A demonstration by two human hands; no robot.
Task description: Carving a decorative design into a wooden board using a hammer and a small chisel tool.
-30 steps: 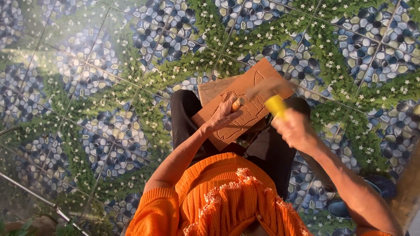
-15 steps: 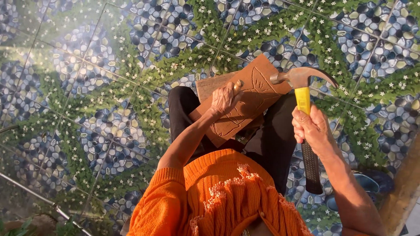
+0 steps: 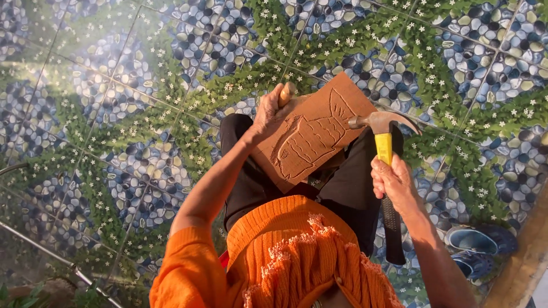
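**Fish relief partly cut, hammer lifted beside the board**

I look down on a flat reddish-brown wooden board [image 3: 317, 134] resting tilted across the lap, over black trousers [image 3: 348, 188]; a fish outline is carved into its face; body lines, fin ridges and tail grooves already stand out clearly, so I judge the main figure well advanced; the surround of the fish looks largely flat and uncut, and I judge that background and finer detail remain; how deep the cuts go I cannot tell from here. My left hand [image 3: 268, 111] sits at the board's upper left edge, its grip closed around a pale wooden-handled chisel [image 3: 285, 94], whose blade is hidden behind the fingers. My right hand [image 3: 394, 182] has its grip wrapped tight on the yellow-and-black handle of a steel claw hammer [image 3: 382, 128]; the head hangs just off the board's right edge, near the fish's tail, not touching the chisel. An orange knitted top [image 3: 297, 251] fills the lower frame; beyond lies a tiled floor printed with blue pebbles and green leaves [image 3: 114, 114]; a pair of blue sandals [image 3: 479, 245] lies at lower right.
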